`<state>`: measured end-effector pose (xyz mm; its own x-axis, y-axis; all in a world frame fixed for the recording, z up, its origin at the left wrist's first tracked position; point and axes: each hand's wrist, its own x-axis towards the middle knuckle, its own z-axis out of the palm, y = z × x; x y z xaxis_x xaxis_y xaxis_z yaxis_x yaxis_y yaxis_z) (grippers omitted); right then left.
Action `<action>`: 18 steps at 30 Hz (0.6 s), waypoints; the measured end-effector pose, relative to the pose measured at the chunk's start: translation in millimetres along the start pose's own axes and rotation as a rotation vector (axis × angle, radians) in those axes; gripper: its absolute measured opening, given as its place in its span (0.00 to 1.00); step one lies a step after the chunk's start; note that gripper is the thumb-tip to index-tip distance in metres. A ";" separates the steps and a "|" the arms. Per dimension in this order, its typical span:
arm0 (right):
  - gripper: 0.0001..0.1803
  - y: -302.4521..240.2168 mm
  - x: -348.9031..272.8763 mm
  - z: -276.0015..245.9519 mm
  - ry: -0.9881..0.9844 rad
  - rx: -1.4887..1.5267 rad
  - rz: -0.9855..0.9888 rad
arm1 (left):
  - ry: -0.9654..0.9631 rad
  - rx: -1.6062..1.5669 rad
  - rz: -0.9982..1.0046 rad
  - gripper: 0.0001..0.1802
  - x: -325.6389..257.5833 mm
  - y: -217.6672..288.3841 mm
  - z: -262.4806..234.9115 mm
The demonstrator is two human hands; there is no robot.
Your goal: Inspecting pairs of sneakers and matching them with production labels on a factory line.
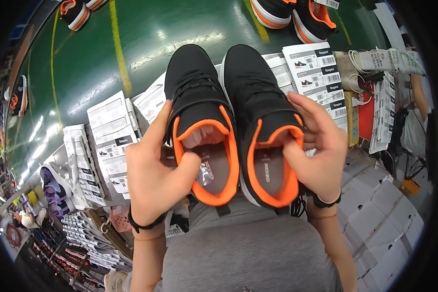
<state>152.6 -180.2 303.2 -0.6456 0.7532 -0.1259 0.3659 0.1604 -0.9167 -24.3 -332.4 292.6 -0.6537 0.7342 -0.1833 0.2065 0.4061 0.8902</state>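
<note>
I hold the left shoe [199, 121] in my left hand [155, 170] and the right shoe [263, 121] in my right hand [316, 146], both grips closed at the orange collars, apparently inspecting the pair; next needs steady turning.

Two shoes sit side by side, toes pointing away from the person: the left shoe [199, 121] in the left hand [155, 170], the right shoe [265, 126] in the right hand [319, 151]. Label sheets [109, 141] lie left of and behind them, more labels [316, 73] to the right. Boxes [379, 219] are stacked at lower right. Other shoes [292, 14] rest on the floor [146, 39] beyond.
</note>
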 end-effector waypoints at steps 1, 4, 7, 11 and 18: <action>0.31 -4.4 -3.2 -2.4 -0.001 0.005 -0.005 | 0.006 -0.036 0.016 0.34 -4.6 3.4 -5.7; 0.33 -7.9 -5.9 -10.7 0.073 0.278 -0.037 | 0.124 -0.274 -0.095 0.34 -20.7 18.9 -26.2; 0.27 84.0 -42.6 -40.2 0.183 1.067 0.482 | 0.105 -0.412 -0.087 0.33 -17.9 15.5 -14.2; 0.27 107.1 -27.5 -23.2 0.074 0.910 0.313 | 0.196 -0.586 -0.127 0.32 -16.3 10.9 -10.6; 0.27 135.6 -5.8 -1.4 -0.087 0.515 0.049 | 0.291 -0.897 -0.277 0.31 57.7 -10.2 37.5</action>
<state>206.9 -162.0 180.1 -0.6977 0.6924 -0.1838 0.0340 -0.2243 -0.9739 -36.8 -273.8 257.3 -0.7742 0.4640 -0.4304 -0.5317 -0.1081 0.8400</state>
